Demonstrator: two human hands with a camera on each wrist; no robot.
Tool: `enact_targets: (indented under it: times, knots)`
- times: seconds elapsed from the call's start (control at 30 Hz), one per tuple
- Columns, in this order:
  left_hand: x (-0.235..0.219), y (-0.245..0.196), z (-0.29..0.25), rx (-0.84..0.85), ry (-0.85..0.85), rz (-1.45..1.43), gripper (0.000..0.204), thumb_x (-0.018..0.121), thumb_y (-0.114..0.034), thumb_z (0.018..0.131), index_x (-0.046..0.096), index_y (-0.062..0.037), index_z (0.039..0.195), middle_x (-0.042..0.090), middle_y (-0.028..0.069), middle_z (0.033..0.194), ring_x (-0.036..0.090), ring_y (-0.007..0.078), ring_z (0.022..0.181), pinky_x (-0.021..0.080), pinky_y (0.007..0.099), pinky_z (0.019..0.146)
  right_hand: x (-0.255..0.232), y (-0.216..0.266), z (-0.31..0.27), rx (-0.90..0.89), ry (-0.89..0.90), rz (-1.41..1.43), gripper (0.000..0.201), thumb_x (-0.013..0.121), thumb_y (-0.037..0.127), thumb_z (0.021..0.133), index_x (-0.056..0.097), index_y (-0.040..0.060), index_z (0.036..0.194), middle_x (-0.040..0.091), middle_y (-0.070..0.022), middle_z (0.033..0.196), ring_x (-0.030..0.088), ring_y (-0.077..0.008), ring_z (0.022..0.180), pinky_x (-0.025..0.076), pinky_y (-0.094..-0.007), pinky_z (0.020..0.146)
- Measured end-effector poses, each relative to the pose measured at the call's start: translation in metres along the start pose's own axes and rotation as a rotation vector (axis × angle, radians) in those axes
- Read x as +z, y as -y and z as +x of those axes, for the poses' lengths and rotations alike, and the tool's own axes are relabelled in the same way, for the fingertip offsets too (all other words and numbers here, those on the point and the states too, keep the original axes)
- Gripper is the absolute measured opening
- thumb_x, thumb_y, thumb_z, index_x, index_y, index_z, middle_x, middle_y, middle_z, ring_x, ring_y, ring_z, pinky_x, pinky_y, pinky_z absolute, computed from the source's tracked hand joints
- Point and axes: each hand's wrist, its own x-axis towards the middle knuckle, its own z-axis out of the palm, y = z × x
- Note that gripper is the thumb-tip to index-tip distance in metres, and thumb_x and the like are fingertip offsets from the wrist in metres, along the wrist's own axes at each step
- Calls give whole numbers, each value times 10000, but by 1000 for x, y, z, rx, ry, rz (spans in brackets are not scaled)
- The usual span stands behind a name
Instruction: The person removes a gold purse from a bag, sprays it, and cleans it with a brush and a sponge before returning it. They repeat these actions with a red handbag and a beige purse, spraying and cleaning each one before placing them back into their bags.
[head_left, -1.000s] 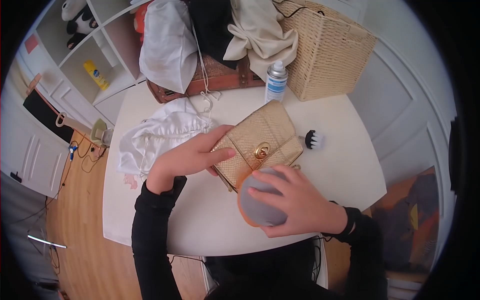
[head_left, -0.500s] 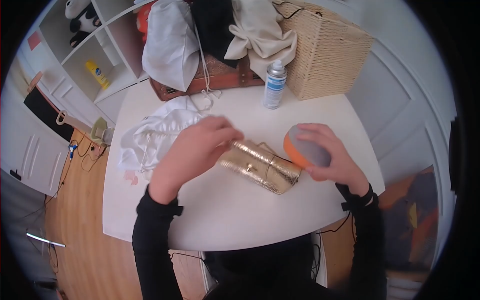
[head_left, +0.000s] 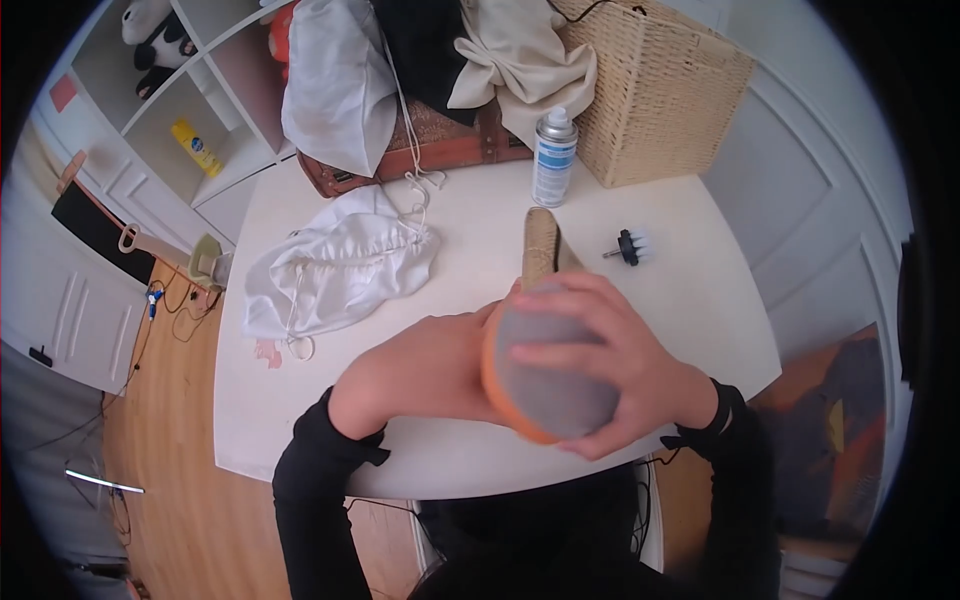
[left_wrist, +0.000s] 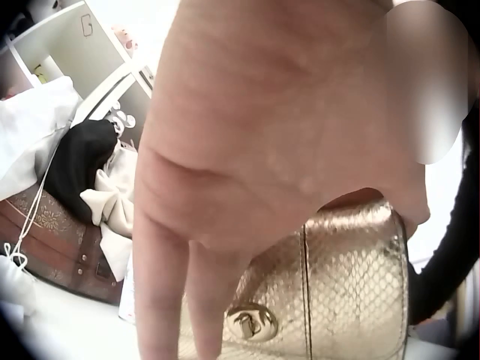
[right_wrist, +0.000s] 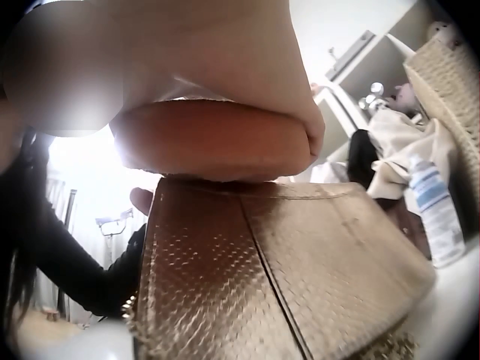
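Note:
My left hand (head_left: 440,360) holds a gold snakeskin-textured handbag (head_left: 541,245) up on edge over the white table. In the left wrist view, its fingers lie across the front flap beside a round gold turn-lock clasp (left_wrist: 253,322). My right hand (head_left: 650,375) grips a round sponge pad (head_left: 565,400), grey on top with an orange layer beneath. Seen from the right wrist, the pad's orange face sits right at the handbag's upper edge (right_wrist: 262,187). A bit of gold chain (right_wrist: 129,315) hangs by the bag's side. Most of the bag is hidden by the hands and pad in the head view.
A white drawstring dust bag (head_left: 345,265) lies at the left of the table (head_left: 690,330). To the right is a small black drill brush (head_left: 630,247) with white bristles. A spray can (head_left: 553,160), a brown trunk (head_left: 340,170) and a woven basket (head_left: 660,100) stand behind.
The handbag was held with its clasp facing up, then lowered and turned, and is now raised on edge. The sponge pad swung away right and came back against the bag.

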Motion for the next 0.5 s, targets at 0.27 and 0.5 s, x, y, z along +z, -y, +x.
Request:
enact_targets:
  times: [0.27,0.5]
  knots:
    - [19,-13,0,-23,-116,-81,506,675,-567,818,688,-137,1083,714,115,915,689,323,861,538,397,773,-21,-8,25,13,158,-200,722,806,331,563,636,168,1245,496,-123,1401,425,-414,1258,351,-501,1042]
    - [27,-20,14,-103,-148,298,554,565,-543,900,648,5,891,633,174,639,649,356,606,516,431,585,-34,-34,24,75,101,-241,695,801,297,558,652,137,1218,499,-121,1393,429,-387,1268,340,-486,1062]
